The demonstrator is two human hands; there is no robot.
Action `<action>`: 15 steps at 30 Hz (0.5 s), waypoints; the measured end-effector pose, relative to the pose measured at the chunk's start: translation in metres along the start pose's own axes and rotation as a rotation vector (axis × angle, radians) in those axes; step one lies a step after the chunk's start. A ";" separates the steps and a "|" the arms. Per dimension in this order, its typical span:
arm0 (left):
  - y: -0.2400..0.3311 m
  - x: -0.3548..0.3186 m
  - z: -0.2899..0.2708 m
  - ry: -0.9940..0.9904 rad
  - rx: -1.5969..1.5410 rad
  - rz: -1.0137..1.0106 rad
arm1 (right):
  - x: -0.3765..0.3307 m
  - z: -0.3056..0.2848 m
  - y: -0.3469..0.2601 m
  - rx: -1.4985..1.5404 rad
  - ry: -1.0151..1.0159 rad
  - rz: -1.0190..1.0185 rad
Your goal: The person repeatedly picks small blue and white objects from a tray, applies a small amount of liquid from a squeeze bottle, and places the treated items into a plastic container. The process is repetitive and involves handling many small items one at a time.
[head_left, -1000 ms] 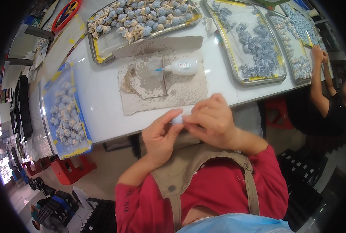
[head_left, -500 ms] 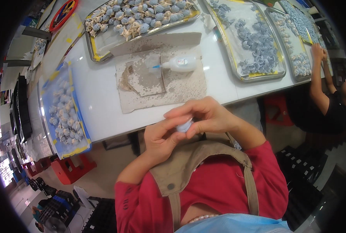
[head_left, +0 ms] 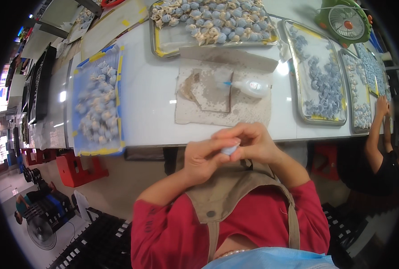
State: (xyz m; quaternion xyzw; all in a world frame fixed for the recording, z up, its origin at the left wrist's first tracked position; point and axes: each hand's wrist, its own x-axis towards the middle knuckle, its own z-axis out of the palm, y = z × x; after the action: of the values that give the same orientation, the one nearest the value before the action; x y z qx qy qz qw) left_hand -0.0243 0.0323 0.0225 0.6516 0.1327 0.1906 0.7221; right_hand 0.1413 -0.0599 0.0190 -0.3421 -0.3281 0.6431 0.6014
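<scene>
Viewed left to right, the surroundings sit further right in the view than half a second ago, and the table's front edge lies more level. The blue tray (head_left: pixel 120 83) (slightly blurred) has a thin, smooth lining, yellow tape along its rim, and rounded blue-and-cream pieces (head_left: pixel 98 121) heaped inside. Next comes the left hand (head_left: pixel 204 157), its thumb and fingers clamped on a small blue piece (head_left: pixel 229 149). The piece lies between both hands, in front of the table edge; it is pale, smooth and rounded, with most of its outline covered by fingers. Beyond the hands, the steel tray (head_left: pixel 166 55) carries a dense layer of similar round pieces with pointed cream tips. Below it, the cardboard sheet (head_left: pixel 253 112) is matte and mottled with grey patches. A translucent plastic bottle (head_left: pixel 255 88) lies on it, its blue tip pointing left. The right hand (head_left: pixel 258 145) is bent over the small blue piece and closed on it (some fingertips are hidden), as it was half a second ago. Further right, a second steel tray (head_left: pixel 323 121) holds thin, curled blue shells (head_left: pixel 322 85). The green fan (head_left: pixel 346 22), round-grilled, now shows almost whole.
</scene>
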 end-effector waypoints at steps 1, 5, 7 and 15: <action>-0.002 0.000 -0.003 0.040 -0.073 0.018 | 0.006 0.002 0.001 -0.031 0.000 -0.001; -0.016 0.001 -0.005 0.163 -0.351 0.099 | 0.019 0.017 0.000 0.009 0.026 0.020; -0.018 0.004 -0.003 0.182 -0.403 0.119 | 0.018 0.018 -0.004 0.055 0.028 0.031; -0.021 0.009 0.003 0.102 -0.272 0.115 | 0.003 0.011 0.006 0.169 0.061 -0.041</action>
State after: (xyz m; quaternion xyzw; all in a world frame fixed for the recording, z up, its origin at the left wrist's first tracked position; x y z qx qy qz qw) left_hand -0.0131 0.0317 0.0029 0.5438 0.1050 0.2806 0.7839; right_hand 0.1285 -0.0573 0.0204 -0.3029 -0.2611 0.6453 0.6508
